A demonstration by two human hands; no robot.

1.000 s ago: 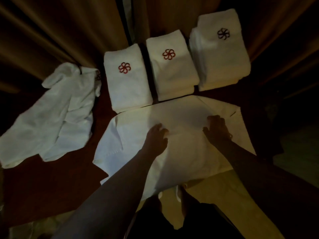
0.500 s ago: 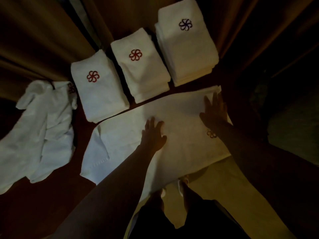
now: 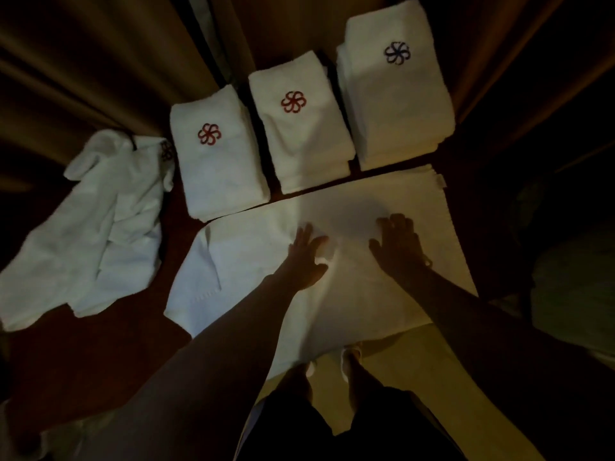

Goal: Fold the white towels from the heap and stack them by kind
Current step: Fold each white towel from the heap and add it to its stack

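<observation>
A large white towel (image 3: 359, 201) lies spread flat on the dark table, its near edge hanging over the front. My left hand (image 3: 304, 257) rests flat on its middle with straight fingers, beside a small raised fold. My right hand (image 3: 397, 247) presses the towel a little to the right, fingers spread. Behind it stand three folded stacks: two with a red flower emblem (image 3: 216, 168) (image 3: 299, 128) and a taller one with a dark emblem (image 3: 396, 91). A crumpled heap of white towels (image 3: 96, 227) lies at the left.
Brown curtains (image 3: 83, 61) hang behind the table. The dark tabletop (image 3: 83, 354) shows at the front left. My feet (image 3: 352, 361) stand on a pale floor below the towel's hanging edge. The right side is in deep shadow.
My right hand has slid from the towel's far right corner back toward its middle. My left hand stayed near the middle. The camera view shifted slightly.
</observation>
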